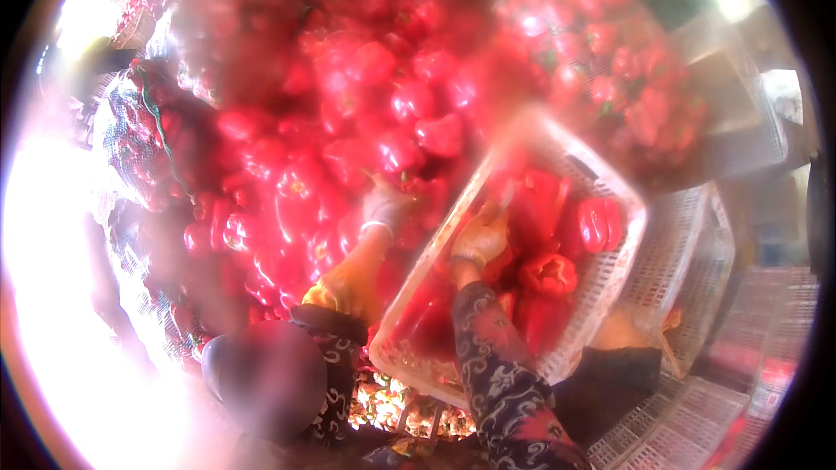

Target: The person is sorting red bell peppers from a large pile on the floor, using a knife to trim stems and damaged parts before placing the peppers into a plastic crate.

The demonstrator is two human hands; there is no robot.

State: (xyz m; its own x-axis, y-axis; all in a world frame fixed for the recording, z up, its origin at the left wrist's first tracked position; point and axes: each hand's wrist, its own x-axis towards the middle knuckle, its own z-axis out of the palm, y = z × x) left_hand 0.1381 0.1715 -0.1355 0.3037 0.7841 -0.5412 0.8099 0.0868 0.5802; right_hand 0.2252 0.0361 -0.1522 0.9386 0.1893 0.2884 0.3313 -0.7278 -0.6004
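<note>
On my feed, the left hand [387, 205] is at heaped red bell peppers [440, 135]; rightward, the right hand [482, 238] is inside a white plastic crate [603, 298], beside crated peppers [550, 275]; whether spread or pinching, I cannot tell.

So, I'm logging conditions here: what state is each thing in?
White crate: open-topped, partly filled
Red peppers in it: loose, glossy
Pepper heap: loose, uncrated
Left mesh sack: filled
Left hand: at heap, grip unclear
Right hand: inside crate, grip unclear
</note>
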